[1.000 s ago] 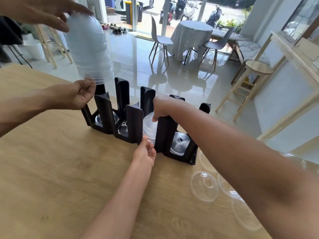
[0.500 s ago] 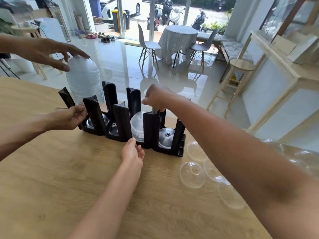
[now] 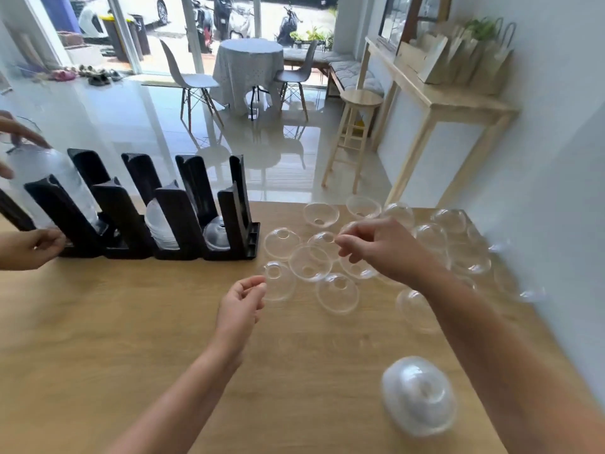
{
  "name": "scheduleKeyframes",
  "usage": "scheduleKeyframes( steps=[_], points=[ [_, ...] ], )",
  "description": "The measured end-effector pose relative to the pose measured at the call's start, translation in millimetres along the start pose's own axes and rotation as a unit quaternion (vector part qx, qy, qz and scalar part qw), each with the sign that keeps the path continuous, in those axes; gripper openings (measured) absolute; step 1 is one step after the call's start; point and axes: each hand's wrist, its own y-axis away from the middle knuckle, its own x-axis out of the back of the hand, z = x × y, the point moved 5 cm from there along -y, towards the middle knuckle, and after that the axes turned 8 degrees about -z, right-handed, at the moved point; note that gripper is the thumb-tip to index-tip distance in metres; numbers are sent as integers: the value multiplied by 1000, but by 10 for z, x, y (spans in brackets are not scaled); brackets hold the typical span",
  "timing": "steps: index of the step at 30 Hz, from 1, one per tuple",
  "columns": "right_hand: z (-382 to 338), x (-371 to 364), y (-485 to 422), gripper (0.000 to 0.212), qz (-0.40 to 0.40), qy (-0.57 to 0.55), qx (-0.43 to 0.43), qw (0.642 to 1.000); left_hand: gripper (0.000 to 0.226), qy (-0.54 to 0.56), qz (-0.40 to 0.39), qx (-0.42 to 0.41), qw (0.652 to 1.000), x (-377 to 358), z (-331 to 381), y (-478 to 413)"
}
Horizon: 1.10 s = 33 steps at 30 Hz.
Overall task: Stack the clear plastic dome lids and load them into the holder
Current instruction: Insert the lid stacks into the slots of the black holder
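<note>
A black slotted holder [image 3: 183, 224] stands at the table's far left. One slot has a short stack of clear dome lids [image 3: 160, 224], and the right slot has a low lid pile [image 3: 217, 232]. Several loose dome lids [image 3: 309, 263] lie scattered to its right. My left hand [image 3: 244, 299] hovers with curled, parted fingers at the rim of one lid [image 3: 278, 280]. My right hand [image 3: 370, 247] is over the scattered lids with thumb and forefinger nearly pinched; whether it grips a rim is unclear. A blurred nested lid stack [image 3: 419, 394] lies near right.
Another person's hands [image 3: 32, 247] at the left edge steady a tall lid stack [image 3: 49, 191] in the holder's left slot. The wooden table [image 3: 131, 339] ends just beyond the lids, with a wall close on the right. A stool [image 3: 357, 126] stands beyond.
My view has swung right. Both my hands left the holder and moved to the loose lids. The other person's tall stack has come down into the left slot.
</note>
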Motion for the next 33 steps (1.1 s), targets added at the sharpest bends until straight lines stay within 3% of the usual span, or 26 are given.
scheduleKeyframes(
  steps=[4, 9, 16, 23, 33],
  points=[
    [770, 243, 697, 11, 41, -41, -81, 995, 17, -70, -115, 49, 990, -740, -185, 302],
    [1599, 276, 1334, 16, 76, -94, -190, 974, 41, -128, -228, 73, 962, -1478, -345, 730],
    [2422, -198, 1955, 33, 23, -186, -347, 919, 80, -185, -242, 106, 947, -1961, -673, 1093],
    [2419, -576, 2032, 45, 48, -373, -331, 865, 74, -104, -195, 142, 965, -2067, -835, 1151],
    [2298, -614, 1982, 53, 60, -274, -314, 907, 76, -14, -222, 145, 964, -1889, -944, 1155]
  ],
)
